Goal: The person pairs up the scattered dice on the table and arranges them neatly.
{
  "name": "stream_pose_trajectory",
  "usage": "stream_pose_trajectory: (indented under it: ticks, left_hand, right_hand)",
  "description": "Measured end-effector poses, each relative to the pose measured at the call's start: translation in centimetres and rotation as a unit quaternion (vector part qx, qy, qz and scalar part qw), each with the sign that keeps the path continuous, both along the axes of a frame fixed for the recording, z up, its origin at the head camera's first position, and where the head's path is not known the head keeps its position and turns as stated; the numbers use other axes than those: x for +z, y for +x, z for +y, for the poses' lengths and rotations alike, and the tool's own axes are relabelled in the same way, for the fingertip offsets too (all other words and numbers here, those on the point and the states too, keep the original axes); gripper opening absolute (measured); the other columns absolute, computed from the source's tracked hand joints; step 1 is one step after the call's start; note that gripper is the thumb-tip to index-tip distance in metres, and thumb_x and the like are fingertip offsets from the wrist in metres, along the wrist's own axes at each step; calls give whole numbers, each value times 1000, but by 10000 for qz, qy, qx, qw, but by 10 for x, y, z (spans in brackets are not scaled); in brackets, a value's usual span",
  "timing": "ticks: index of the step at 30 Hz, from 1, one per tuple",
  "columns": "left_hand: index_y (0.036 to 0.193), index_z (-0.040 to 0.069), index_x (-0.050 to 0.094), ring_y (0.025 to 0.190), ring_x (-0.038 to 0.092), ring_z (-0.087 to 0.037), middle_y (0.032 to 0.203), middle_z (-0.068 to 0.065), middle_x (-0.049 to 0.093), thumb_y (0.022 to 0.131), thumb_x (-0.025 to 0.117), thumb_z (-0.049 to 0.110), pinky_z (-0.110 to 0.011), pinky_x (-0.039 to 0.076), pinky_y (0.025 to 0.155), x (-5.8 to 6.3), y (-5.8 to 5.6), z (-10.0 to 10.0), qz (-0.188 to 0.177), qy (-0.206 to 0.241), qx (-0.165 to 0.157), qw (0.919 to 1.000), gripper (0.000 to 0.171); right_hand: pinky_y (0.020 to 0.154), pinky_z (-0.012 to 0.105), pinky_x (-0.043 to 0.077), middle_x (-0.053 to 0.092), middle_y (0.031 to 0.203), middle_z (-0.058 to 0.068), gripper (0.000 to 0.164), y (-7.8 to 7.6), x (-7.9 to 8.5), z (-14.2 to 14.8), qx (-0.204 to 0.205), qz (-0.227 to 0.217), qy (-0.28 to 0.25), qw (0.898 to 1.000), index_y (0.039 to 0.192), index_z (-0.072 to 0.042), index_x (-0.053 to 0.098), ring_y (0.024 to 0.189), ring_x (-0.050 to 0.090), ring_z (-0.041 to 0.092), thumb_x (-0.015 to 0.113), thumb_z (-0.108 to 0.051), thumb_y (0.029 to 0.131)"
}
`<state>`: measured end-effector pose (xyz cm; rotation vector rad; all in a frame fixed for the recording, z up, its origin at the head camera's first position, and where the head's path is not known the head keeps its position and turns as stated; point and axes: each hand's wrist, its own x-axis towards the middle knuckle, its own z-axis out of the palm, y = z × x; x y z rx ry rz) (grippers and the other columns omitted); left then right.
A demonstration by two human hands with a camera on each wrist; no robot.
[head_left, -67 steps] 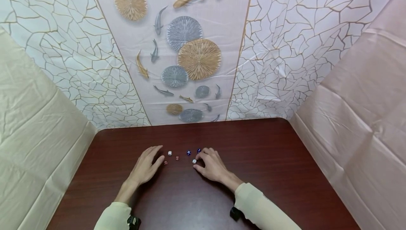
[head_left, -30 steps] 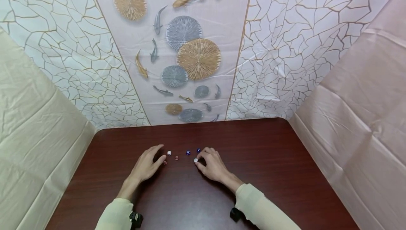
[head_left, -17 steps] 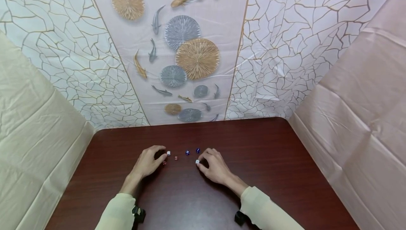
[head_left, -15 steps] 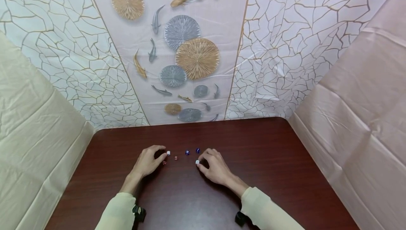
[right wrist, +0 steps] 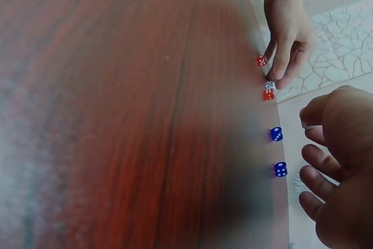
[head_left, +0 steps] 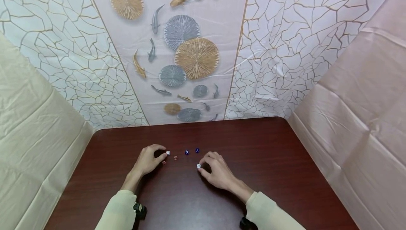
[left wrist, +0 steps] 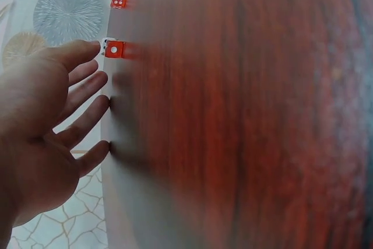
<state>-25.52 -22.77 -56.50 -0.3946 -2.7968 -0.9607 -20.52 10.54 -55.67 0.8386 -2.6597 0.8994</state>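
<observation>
R hand (head_left: 219,172) pinches the R white die (head_left: 198,166) betw. thumb & index, approx. mid-tabletop (head_left: 244,135), farther from the far edge than the other five; can't tell if lifted. L hand (head_left: 147,159) — thumb & index bent twd the L white die (head_left: 168,153), which sits at their tips, L of centre & nearer the far edge; remaining fingers spaced apart in L wrist view; can't tell if it actually grips. First red die (head_left: 164,162) just beside L thumb, one pip facing L wrist cam. Second red die (head_left: 175,157) to its R, twd centre, six pips facing same cam. L blue die (head_left: 187,152) & R blue die (head_left: 197,150) lie betw. the hands — neither touched, R one a touch closer to far edge. L sleeve (head_left: 118,210) & R sleeve (head_left: 271,212) pale, come in over near edge. Beyond far edge: backdrop (head_left: 219,29), printed w/ fish & discs. L cloth (head_left: 35,117) & R cloth (head_left: 352,106) flank tabletop's side edges.
</observation>
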Motion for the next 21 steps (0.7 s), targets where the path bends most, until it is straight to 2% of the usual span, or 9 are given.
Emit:
stream_pose_trajectory:
  ticks: [12, 21]
  left_hand:
    - [119, 5, 85, 130, 76, -41, 127, -15, 83, 99, 87, 15, -61, 58, 113, -1, -7, 1, -74, -55, 22, 10000, 22]
    - [118, 6, 85, 130, 75, -43, 128, -16, 83, 100, 85, 15, -66, 56, 112, 3, -7, 2, -149, -139, -111, 9997, 20]
  right_hand:
    - [98, 43, 56, 74, 109, -3, 9, 17, 0, 7, 119, 6, 110, 9999, 105, -17, 82, 107, 66, 17, 87, -22, 99]
    - [95, 38, 53, 75, 109, -5, 10, 30, 1, 12, 239, 68, 127, 9996, 104, -17, 81, 104, 64, 12, 88, -20, 97]
